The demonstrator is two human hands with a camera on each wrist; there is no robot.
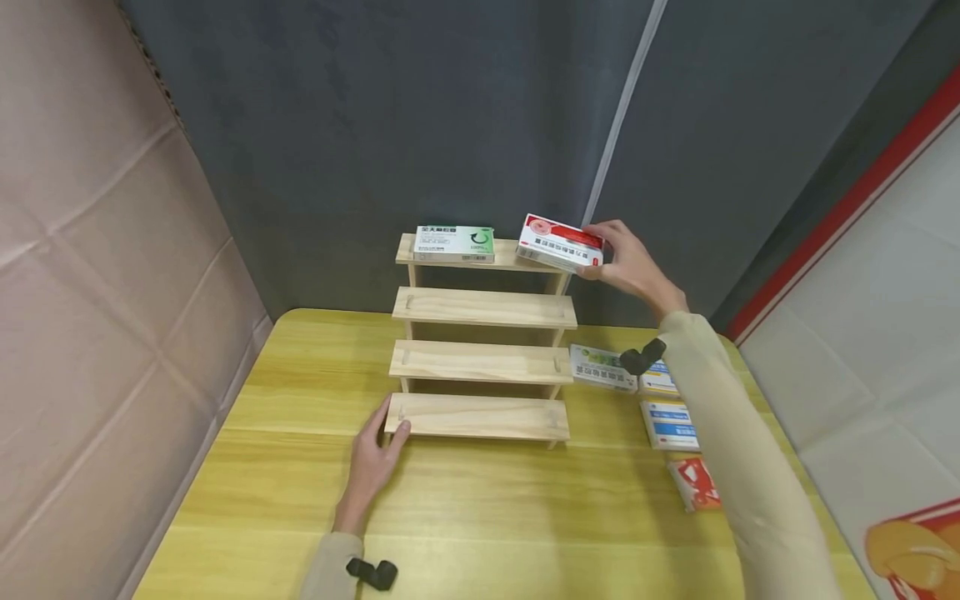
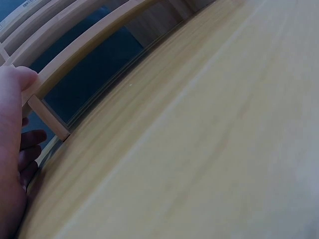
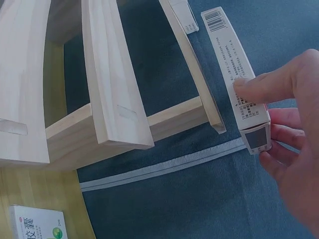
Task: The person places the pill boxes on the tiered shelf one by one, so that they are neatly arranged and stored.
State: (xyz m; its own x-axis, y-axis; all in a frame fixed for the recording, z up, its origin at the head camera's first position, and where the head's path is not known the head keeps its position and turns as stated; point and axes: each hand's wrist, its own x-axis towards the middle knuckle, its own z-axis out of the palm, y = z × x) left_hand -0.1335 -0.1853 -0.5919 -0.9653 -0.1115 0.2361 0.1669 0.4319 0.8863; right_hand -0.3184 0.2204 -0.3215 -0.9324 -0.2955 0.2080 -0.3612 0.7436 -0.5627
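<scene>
A stepped wooden display rack (image 1: 480, 362) stands on the table. My left hand (image 1: 372, 467) grips the left end of its lowest step, thumb on top and fingers at the side; the left wrist view also shows the thumb over the step's corner. My right hand (image 1: 630, 265) pinches a red-and-white medicine box (image 1: 558, 243) by its right end, tilted over the right part of the top step. In the right wrist view, the box's barcode side (image 3: 232, 64) shows, with a gap beside the step's edge. A green-and-white medicine box (image 1: 453, 244) lies on the top step's left.
Right of the rack lie a green-and-white box (image 1: 602, 368), blue-and-white boxes (image 1: 670, 425) and a red-and-white pack (image 1: 695, 483), partly behind my right sleeve. A dark cloth backdrop (image 1: 375, 125) rises behind the rack. Pale panels flank the wooden table (image 1: 247, 500).
</scene>
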